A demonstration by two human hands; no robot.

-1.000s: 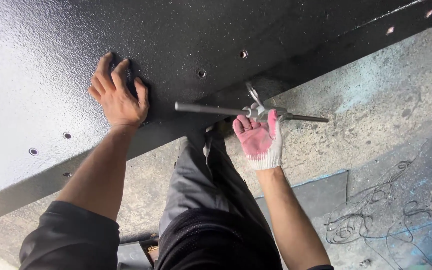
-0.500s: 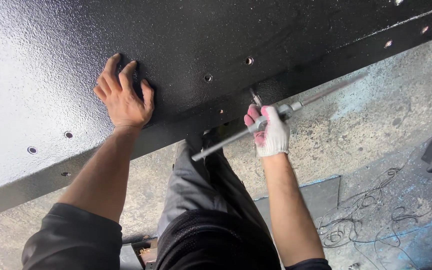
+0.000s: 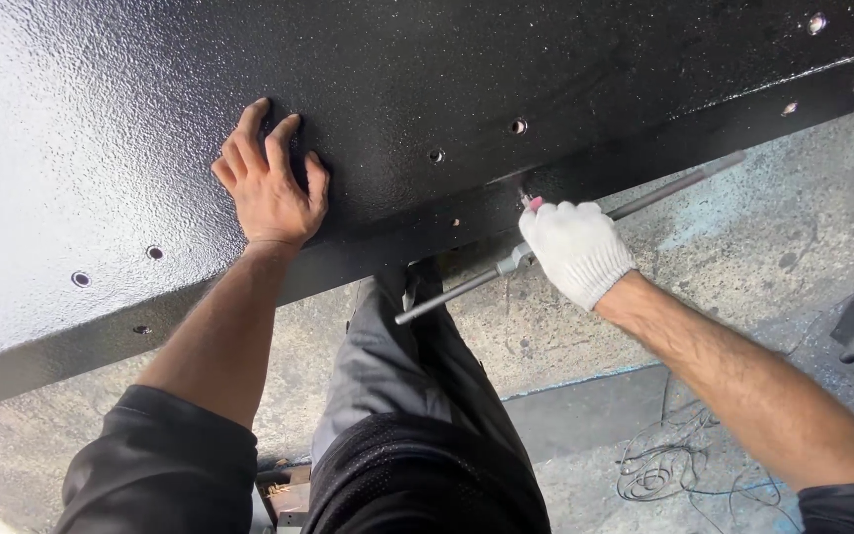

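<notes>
Wrench (image 3: 565,237), a long steel bar with a cross handle, sits right at the front edge of the black panel (image 3: 447,79), and the right hand (image 3: 575,252), in a white knit glove with pink fingertips, is closed around its middle, fingers wrapped tight on the shaft where it meets the panel's folded lip. The bar runs slantwise, one end poking down toward the person's grey trouser leg (image 3: 387,366), the other reaching up and right over the concrete floor (image 3: 743,257); that long handle looks placed for leverage. Over on the panel, the bare left hand (image 3: 269,188) lies flat, fingers spread and holding nothing, palm pressed on the textured paint, likely to steady the sheet. Small holes (image 3: 518,126) dot the surface nearby. Loose wire (image 3: 674,465) lies on the floor below.
</notes>
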